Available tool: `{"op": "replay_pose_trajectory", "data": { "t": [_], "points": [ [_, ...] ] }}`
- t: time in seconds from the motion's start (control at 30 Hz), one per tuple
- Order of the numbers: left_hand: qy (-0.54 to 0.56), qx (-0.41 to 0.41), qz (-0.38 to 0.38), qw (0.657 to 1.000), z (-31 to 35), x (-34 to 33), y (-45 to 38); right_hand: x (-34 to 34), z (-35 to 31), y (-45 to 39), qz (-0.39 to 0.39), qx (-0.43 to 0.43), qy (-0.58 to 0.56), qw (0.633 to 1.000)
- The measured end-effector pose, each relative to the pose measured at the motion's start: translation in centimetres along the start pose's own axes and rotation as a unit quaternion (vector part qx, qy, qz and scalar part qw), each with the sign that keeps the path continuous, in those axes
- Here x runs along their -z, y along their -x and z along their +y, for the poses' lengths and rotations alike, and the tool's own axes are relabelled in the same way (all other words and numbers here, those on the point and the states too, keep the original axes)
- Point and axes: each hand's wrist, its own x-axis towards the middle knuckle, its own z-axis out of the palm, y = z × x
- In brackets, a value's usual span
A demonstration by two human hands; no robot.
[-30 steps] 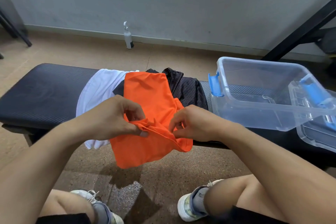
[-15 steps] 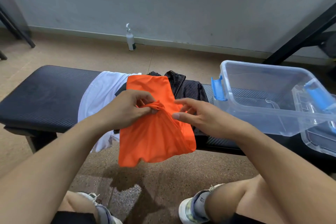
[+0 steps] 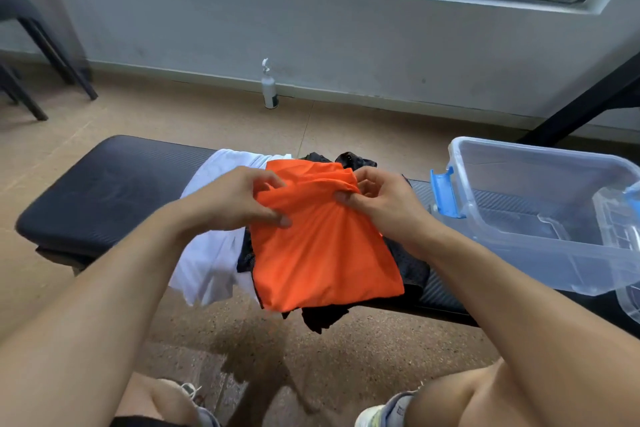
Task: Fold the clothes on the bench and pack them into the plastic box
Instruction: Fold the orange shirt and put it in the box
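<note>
Both forearms reach forward from the lower corners of the view and meet over the middle of the tabletop (image 3: 104, 191). The left hand (image 3: 232, 204) has its fingers curled over the upper left part of the orange garment (image 3: 322, 253), thumb underneath along the cloth, pinching a bunched fold. The right hand (image 3: 381, 204) grips the upper right of the same fold, fingers bent inward and thumb pressed against the gathered cloth.

A white garment (image 3: 207, 253) lies under the left wrist and hangs over the near edge of the tabletop. A black mesh garment (image 3: 412, 270) lies beneath the orange one, showing at the far edge and draping off the near edge. The clear plastic box (image 3: 540, 218) with blue latches sits open toward the right end of the tabletop, just beside the right forearm; its lid (image 3: 627, 253) leans at the right side. A white pump bottle (image 3: 268, 87) stands on the floor against the wall beyond the far edge. Two shoes and bare knees show below.

The orange garment is held between both hands, its top edge gathered at the fingers, and the rest spreads flat toward the near edge over the black garment, left of the box.
</note>
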Motion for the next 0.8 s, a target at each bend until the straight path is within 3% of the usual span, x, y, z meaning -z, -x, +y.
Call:
{"op": "replay_pose_trajectory", "data": {
  "t": [0.1, 0.23, 0.4, 0.57, 0.8],
  "points": [
    [0.117, -0.014, 0.166, 0.979, -0.6, 0.2, -1.3, -0.5, 0.3, -2.3, 0.066, -0.007, 0.002, 0.998],
    [0.182, -0.031, 0.25, 0.95, -1.6, -0.8, -3.7, -0.9, 0.8, -5.4, 0.127, -0.02, 0.045, 0.991],
    [0.186, 0.03, 0.268, 0.945, -3.3, -1.9, -5.8, -1.5, 2.8, -7.2, 0.093, -0.071, 0.166, 0.979],
    [0.193, 0.114, 0.201, 0.953, -4.2, -2.3, -6.0, -1.7, 2.5, -7.9, 0.074, -0.099, 0.211, 0.97],
    [0.311, 0.108, 0.188, 0.925, -2.9, -2.6, -6.7, -2.0, 2.4, -7.5, 0.067, -0.091, 0.227, 0.967]
  ]
}}
